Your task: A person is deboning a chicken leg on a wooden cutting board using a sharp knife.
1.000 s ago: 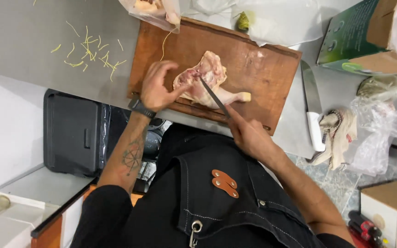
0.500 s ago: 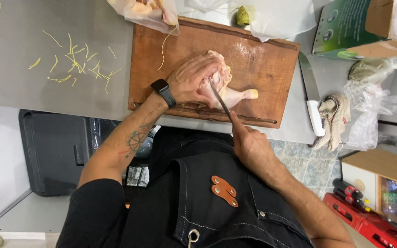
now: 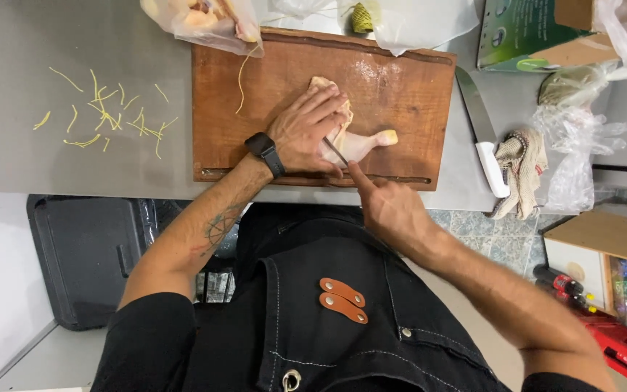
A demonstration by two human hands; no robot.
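- The left hand (image 3: pixel 306 131) lies flat, fingers spread, pressing on the chicken (image 3: pixel 350 138); it grips nothing, and a black watch (image 3: pixel 265 152) sits on its wrist.
- The right hand (image 3: pixel 390 210) is closed round a knife (image 3: pixel 335 151), forefinger stretched along the back of the blade; the blade runs into the meat just beside the left thumb.
- The chicken lies near the middle of the wooden board (image 3: pixel 400 80), somewhat toward the near edge, its leg end pointing right.
- The board's near edge runs just inside the worktop's (image 3: pixel 59 167) front edge, and the right hand hangs over that edge.
- Bare board shows left and right of the chicken; a wet patch shines behind it.
- At the board's far left corner a plastic bag (image 3: pixel 197 22) of pale meat overlaps the edge; a second clear bag (image 3: pixel 422 22) overlaps the far right corner.
- A cleaver (image 3: pixel 482 131) lies just right of the board, along its side, white handle nearest the person.
- A cloth (image 3: pixel 520 163) touches the cleaver's handle; crumpled plastic (image 3: pixel 582 138) lies beyond it, and a green carton (image 3: pixel 524 36) stands behind.
- Left of the board the grey steel worktop is open, strewn only with yellow shreds (image 3: pixel 103 116).
- Below the worktop's edge a black bin (image 3: pixel 81 254) stands at the left and tiled floor (image 3: pixel 488 232) shows at the right, with a box (image 3: pixel 604 239) and a red crate (image 3: pixel 618 341) close by.
- The person wears a black apron (image 3: pixel 342 312).
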